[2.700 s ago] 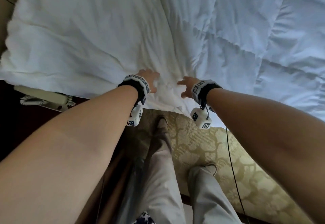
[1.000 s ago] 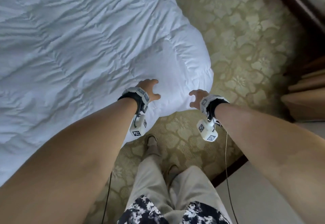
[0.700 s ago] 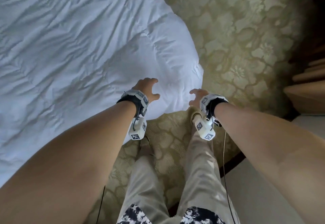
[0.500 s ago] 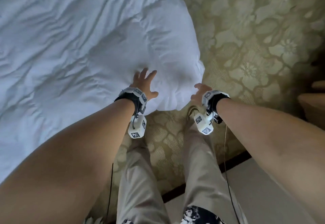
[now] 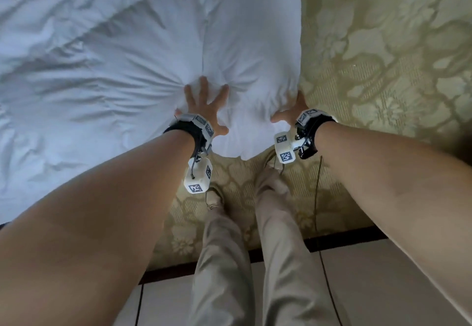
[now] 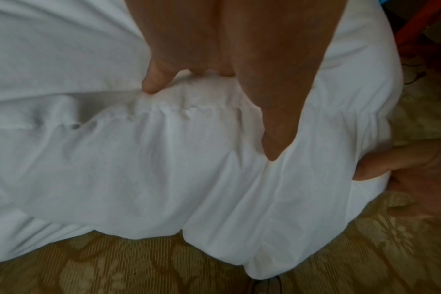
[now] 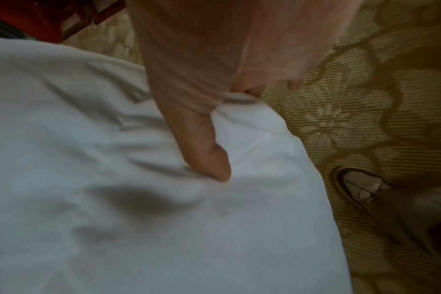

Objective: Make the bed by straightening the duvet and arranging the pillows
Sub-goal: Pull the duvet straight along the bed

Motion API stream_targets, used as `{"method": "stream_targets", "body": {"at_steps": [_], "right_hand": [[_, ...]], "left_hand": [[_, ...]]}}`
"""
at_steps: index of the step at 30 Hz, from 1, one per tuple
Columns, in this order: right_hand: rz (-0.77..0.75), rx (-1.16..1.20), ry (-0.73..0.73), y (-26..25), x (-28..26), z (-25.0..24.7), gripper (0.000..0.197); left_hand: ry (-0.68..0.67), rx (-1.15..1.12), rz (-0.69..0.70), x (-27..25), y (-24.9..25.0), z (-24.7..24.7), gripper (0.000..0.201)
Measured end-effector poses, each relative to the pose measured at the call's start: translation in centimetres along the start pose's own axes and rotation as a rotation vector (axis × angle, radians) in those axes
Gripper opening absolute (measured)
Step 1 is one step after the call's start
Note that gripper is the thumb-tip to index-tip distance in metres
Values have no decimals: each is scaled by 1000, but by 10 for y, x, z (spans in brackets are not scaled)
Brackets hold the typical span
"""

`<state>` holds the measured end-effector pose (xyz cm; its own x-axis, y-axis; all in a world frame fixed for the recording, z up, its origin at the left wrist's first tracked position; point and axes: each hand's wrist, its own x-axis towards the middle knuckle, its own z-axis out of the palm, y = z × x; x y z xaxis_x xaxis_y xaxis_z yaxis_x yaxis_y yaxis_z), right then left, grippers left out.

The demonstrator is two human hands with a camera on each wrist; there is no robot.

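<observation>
Duvet corner overhanging carpet, just ahead of shoes. Left hand splayed flat, pressing the corner top. Right hand pinching the corner's carpet-side edge, thumb on top. Risk: uneven pull bunches filling, drags corner onto carpet.

White duvet covering bed, corner overhanging; patterned carpet beneath

A green-gold floral carpet covers the floor, bordered by a dark strip against pale tiles (grout lines visible); something red, possibly furniture, stands beyond.
</observation>
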<state>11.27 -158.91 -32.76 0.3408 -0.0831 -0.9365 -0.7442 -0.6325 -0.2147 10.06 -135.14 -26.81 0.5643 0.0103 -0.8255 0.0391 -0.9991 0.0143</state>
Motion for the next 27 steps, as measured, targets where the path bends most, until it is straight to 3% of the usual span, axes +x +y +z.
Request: {"method": "stream_targets", "body": {"at_steps": [7, 10, 13, 16, 18, 21, 23, 27], "right_hand": [[-47, 75, -76, 16, -32, -6, 51], [-106, 135, -120, 27, -56, -11, 23], [-124, 139, -169, 28, -80, -18, 29], [-115, 195, -152, 31, -100, -21, 54], [-126, 249, -187, 30, -117, -23, 65], [-240, 317, -239, 21, -169, -29, 48], [-295, 303, -258, 12, -198, -37, 41], [-468, 17, -293, -12, -255, -53, 40]], "left_hand": [[-64, -34, -57, -11, 11, -4, 113], [-70, -104, -6, -34, 27, -1, 109], [-84, -192, 104, -59, 43, 5, 113], [-142, -286, 225, -87, 64, 11, 122], [-143, -372, 228, -100, 77, 12, 130], [-47, -549, 222, -131, 91, 8, 135], [58, -616, 172, -147, 95, -3, 116], [297, -548, 57, -190, 90, -45, 68]]}}
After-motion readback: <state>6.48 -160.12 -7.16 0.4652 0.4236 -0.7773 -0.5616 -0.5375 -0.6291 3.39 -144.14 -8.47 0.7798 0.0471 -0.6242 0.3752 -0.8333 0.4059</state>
